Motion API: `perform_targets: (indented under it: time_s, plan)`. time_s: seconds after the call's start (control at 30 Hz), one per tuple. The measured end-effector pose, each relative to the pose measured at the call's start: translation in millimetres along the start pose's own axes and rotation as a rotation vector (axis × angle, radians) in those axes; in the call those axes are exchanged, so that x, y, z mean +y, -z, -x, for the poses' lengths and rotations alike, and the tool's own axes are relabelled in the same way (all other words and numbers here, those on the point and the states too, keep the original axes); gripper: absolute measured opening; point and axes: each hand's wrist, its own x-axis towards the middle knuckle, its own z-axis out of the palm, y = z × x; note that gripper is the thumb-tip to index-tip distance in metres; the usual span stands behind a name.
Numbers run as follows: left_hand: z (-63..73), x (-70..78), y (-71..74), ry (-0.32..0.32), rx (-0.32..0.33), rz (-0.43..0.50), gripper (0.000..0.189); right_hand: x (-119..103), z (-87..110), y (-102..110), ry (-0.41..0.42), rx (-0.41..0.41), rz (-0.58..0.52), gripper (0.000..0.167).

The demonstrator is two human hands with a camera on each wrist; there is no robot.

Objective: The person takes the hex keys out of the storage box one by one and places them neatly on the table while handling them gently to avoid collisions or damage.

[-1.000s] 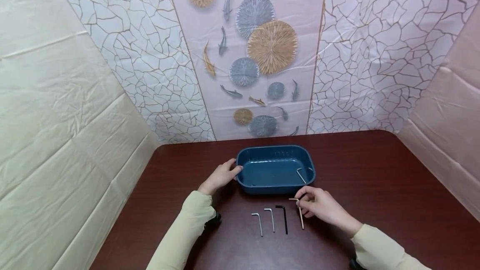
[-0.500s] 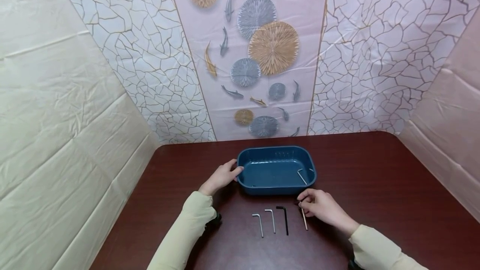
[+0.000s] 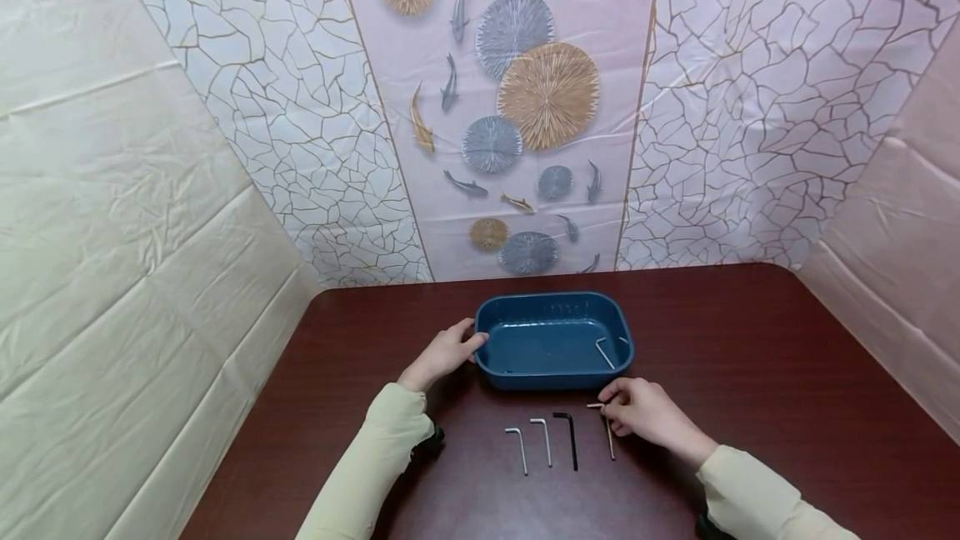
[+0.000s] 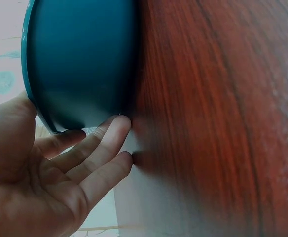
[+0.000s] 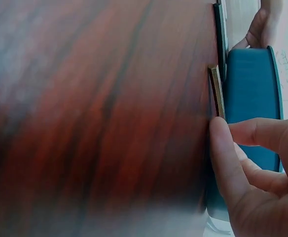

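My left hand (image 3: 444, 354) grips the left end of a blue rectangular tray (image 3: 551, 380), thumb over the rim and fingers against the outer wall. In the left wrist view the fingers (image 4: 97, 157) spread beneath the tray's side. My right hand (image 3: 651, 413) pinches a brass-coloured hex key (image 3: 610, 440) near its bend between thumb and forefinger, at the tabletop in front of the tray. In the right wrist view part of this key is hidden behind the fingertips. Left of it lie a black hex key (image 3: 573, 442) and two silver ones, the nearer to it (image 3: 547, 443) and the leftmost (image 3: 521, 452).
Inside the tray, toward its right end, lies a silver hex key (image 3: 604, 353), with a small piece of another by the right wall. The dark red-brown table (image 3: 750, 357) meets patterned cloth walls (image 3: 540, 148) at the back and sides.
My right hand has shifted slightly to the right with the brass-coloured hex key, which has come to lie in line with the row. The left hand has stayed on the tray.
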Motion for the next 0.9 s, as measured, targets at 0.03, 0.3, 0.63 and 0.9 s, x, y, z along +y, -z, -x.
perform_targets:
  time_s: [0.03,0.3,0.63,0.9]
  plan:
    - [0.1,0.2,0.0,0.001,0.001,0.0,0.047,-0.3,-0.3,0.0,-0.005,0.003,0.008,0.013]
    - [0.7,-0.4,0.3,0.006,-0.002,0.004,0.046,-2.4,-1.4,-0.7,-0.014,0.008,0.036,0.014]
    - [0.7,-0.6,0.2,0.006,-0.006,0.016,0.046,-2.2,-2.4,-1.0,-0.012,0.007,0.035,0.015]
    - [0.2,-0.7,0.1,0.001,-0.002,0.011,0.046,-4.1,0.8,3.4,-0.018,-0.022,0.033,0.015]
